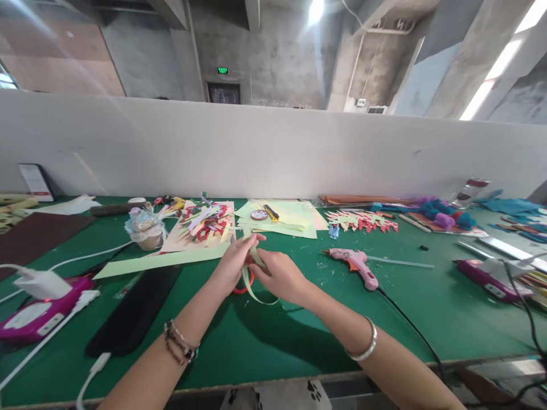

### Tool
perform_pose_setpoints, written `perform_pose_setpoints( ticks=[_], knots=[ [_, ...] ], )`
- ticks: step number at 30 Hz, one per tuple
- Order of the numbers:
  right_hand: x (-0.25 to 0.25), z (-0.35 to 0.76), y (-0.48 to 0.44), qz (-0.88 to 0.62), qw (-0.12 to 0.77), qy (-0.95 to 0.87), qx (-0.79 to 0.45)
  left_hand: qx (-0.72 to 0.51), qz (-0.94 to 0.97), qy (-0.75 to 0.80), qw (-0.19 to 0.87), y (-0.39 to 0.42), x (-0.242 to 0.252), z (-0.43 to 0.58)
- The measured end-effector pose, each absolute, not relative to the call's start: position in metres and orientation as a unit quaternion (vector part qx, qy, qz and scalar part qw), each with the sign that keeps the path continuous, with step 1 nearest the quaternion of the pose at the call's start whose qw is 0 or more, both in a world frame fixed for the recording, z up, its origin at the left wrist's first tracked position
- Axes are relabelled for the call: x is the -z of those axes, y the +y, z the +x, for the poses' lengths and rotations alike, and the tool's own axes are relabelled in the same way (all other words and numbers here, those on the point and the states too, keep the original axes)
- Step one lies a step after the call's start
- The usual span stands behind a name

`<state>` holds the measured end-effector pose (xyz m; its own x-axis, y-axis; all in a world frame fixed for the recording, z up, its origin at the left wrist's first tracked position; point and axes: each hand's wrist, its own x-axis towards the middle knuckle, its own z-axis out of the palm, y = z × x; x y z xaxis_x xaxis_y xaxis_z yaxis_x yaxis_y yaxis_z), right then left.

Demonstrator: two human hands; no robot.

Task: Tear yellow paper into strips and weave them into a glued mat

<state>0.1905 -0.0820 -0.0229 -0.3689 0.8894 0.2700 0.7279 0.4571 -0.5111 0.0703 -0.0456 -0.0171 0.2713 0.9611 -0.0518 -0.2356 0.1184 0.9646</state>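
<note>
Both of my hands meet over the green table (pixel 273 336), pinching a pale green paper strip (pixel 252 287) that curls down between them. My left hand (pixel 235 263) grips the strip's upper part with closed fingers. My right hand (pixel 280 276) holds it from the right, fingers also closed. Orange-handled scissors (pixel 242 290) lie under the hands, mostly hidden. A beaded bracelet is on my left wrist, a silver bangle on my right.
A pink glue gun (pixel 356 265) with a black cord lies to the right. Sheets of light green paper (pixel 282 219), cut red and green strips (pixel 207 222) and paper shapes (pixel 363 221) lie behind. A wrapped small pot (pixel 147 230), chargers (pixel 40 285) and cables lie left.
</note>
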Motion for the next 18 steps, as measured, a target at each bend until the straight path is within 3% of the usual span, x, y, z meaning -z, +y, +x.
perform_pose_setpoints(
  ticks=[4, 10, 18],
  knots=[
    [0.024, 0.208, -0.049, -0.489, 0.254, -0.811, -0.199, -0.528, 0.44, 0.353, 0.634, -0.039, 0.0, 0.056],
    [0.037, 0.245, 0.039, -0.612, 0.237, -0.747, -0.107, -0.537, 0.376, 0.228, 0.72, -0.04, -0.041, 0.026],
    [0.075, 0.24, 0.081, -0.676, 0.125, -0.721, -0.083, -0.543, 0.43, 0.221, 0.687, -0.071, -0.086, 0.001]
  ],
)
